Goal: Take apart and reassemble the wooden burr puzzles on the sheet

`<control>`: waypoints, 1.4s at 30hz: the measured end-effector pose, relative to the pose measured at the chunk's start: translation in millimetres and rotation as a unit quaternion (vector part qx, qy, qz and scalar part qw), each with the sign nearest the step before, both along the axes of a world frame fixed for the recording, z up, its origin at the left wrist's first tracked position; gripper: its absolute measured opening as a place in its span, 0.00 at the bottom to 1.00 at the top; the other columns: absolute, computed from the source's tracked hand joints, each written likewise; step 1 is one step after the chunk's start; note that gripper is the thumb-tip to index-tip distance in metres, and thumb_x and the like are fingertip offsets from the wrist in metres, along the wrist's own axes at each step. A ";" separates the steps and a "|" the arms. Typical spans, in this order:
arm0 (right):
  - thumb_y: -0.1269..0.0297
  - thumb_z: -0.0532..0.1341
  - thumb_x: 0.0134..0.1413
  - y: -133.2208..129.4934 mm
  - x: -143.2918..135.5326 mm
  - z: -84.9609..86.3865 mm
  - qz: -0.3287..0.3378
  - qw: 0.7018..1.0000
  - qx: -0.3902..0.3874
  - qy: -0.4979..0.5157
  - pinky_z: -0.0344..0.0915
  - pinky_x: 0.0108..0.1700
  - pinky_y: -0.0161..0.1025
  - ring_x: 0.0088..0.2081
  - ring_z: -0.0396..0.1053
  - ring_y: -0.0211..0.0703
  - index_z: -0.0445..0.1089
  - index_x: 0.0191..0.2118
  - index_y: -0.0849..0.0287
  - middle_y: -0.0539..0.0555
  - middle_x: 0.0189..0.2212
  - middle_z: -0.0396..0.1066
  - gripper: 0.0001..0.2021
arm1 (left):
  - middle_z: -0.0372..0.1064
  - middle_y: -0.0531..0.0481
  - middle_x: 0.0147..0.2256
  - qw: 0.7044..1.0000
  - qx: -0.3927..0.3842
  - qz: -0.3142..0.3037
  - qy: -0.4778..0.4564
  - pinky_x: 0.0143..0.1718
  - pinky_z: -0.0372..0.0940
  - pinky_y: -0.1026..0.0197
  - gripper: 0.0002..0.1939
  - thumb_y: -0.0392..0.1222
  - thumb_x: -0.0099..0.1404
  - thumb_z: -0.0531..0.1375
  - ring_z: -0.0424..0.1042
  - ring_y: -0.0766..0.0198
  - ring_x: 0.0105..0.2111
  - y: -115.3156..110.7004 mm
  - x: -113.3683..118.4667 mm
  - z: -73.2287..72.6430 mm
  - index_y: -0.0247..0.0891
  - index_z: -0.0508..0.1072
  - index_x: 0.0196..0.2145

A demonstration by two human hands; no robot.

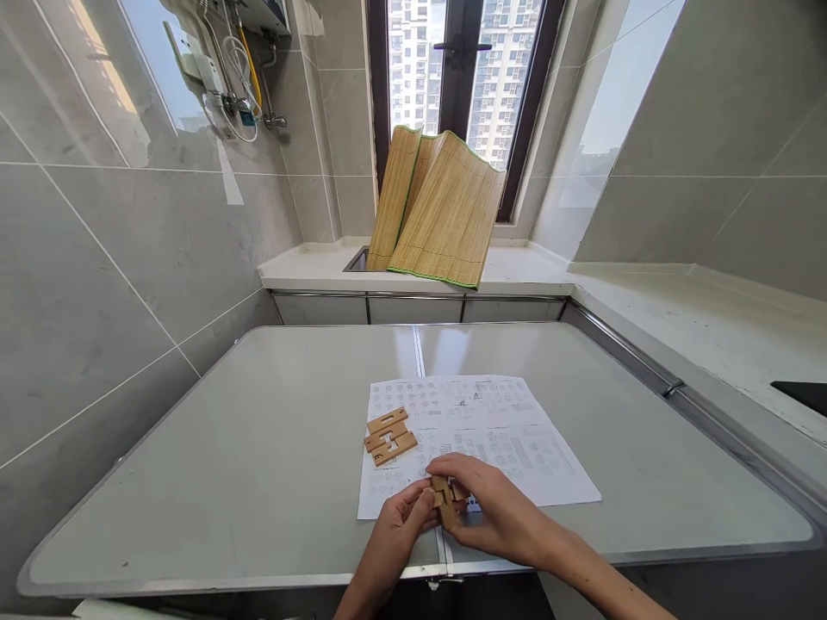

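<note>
Between my two hands, over the near edge of the table, are several notched wooden puzzle pieces [444,503] fitted together. My left hand [408,518] pinches them from the left with thumb and fingers. From the right, my right hand [494,508] grips the same pieces, its fingers curled over the top and its thumb below. Part of the pieces is hidden behind the fingers. Several flat wooden pieces with cut-out slots [389,436] lie together on the left part of a white printed sheet [549,465], which shows small diagrams.
The sheet lies on a pale folding table [226,465] with a centre seam. A folded bamboo mat [445,211] leans against the window on the white ledge [310,267]. Tiled walls flank both sides, and a metal rail [633,349] runs along the right counter.
</note>
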State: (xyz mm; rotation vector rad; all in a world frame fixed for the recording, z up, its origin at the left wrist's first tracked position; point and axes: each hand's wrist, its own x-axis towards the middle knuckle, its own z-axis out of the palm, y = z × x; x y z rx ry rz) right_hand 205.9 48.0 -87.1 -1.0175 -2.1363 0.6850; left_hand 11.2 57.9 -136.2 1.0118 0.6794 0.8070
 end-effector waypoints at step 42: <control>0.56 0.65 0.57 -19.0 56.7 -81.4 -0.309 0.946 -0.067 0.068 0.73 0.52 0.50 0.48 0.73 0.51 0.62 0.61 0.50 0.57 0.56 0.71 0.27 | 0.73 0.45 0.40 0.656 0.381 0.176 0.627 0.27 0.61 0.63 0.14 0.49 0.74 0.51 0.75 0.56 0.35 31.0 3.9 4.6 0.40 0.71 0.40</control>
